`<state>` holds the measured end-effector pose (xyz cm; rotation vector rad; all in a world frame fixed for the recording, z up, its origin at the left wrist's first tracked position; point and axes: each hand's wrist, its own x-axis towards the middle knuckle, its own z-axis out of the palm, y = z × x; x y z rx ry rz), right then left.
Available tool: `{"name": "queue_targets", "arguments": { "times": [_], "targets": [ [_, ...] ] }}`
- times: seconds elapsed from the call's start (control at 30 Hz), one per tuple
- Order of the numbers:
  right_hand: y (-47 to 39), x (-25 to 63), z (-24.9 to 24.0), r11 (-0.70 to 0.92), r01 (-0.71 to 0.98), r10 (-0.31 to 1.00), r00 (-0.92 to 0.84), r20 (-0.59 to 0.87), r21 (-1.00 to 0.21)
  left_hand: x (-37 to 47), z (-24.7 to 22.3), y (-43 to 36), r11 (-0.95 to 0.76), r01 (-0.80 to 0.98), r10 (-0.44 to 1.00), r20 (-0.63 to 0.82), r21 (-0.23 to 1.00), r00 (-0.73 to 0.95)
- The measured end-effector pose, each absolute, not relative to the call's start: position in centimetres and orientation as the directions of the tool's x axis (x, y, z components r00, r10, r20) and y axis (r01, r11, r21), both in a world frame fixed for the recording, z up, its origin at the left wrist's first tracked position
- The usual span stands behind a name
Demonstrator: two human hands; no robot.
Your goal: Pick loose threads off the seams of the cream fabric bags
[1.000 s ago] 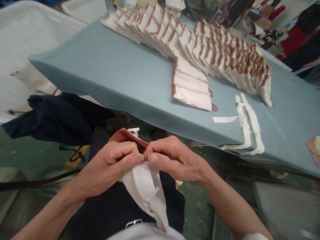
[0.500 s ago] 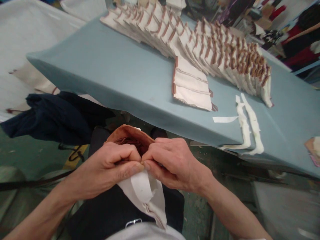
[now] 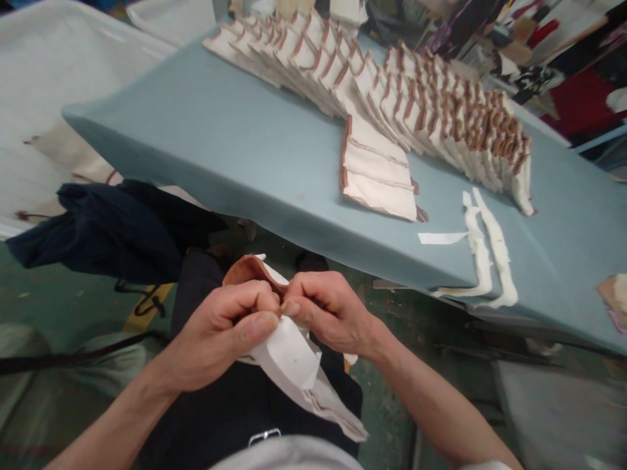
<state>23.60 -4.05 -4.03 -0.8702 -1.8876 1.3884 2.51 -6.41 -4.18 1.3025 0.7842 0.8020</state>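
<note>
Over my lap, both hands pinch a cream cloth piece with a brown edge point(image 3: 318, 401); whether it is a bag or a pouch I cannot tell. My left hand point(image 3: 230, 326) grips its brown edge, thumb and forefinger pressed together. Right beside it, my right hand point(image 3: 326, 310) pinches the same edge, the fingertips of both hands nearly touching. A white strip point(image 3: 294, 352) hangs just below my thumbs over the cream cloth. The brown part bulges up behind my fingers, and the exact spot being pinched is hidden by them.
A blue-grey table point(image 3: 220, 150) stands ahead. On it lie long rows of folded cream cloth pieces point(image 3: 411, 98), one separate folded piece point(image 3: 377, 170) and white strips point(image 3: 494, 248). Dark blue cloth point(image 3: 112, 222) hangs at left, near a white bin point(image 3: 63, 72).
The cloth's lower end has swung to the right, and less of the brown part shows above my hands. My right hand has shifted slightly left; both hands still pinch the edge.
</note>
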Motion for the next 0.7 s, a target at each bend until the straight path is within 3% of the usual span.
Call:
{"name": "queue_targets", "arguments": {
  "times": [0.2,0.33,0.5,0.7],
  "targets": [
    [-4.1,25.2,-4.4,0.189,0.146,0.833,-0.547,0.08,-0.971,1.1,-4.7,-5.5,-0.063,0.146,0.81,-0.035,0.987,0.585],
    [-4.0,26.0,-3.5,0.163,0.19,0.808,-0.589,0.021,-0.968,1.2,-3.9,-5.5,-0.168,0.175,0.781,0.022,0.97,0.625],
    [-3.7,26.0,-1.8,0.327,0.266,0.696,-0.717,0.041,-0.907,1.9,-3.1,-5.5,-0.242,0.162,0.752,0.08,0.957,0.654],
    [-3.3,25.7,-1.0,0.444,0.252,0.639,-0.762,0.106,-0.86,1.8,-3.1,-5.5,-0.198,0.184,0.782,0.042,0.963,0.622]
  ]
}}
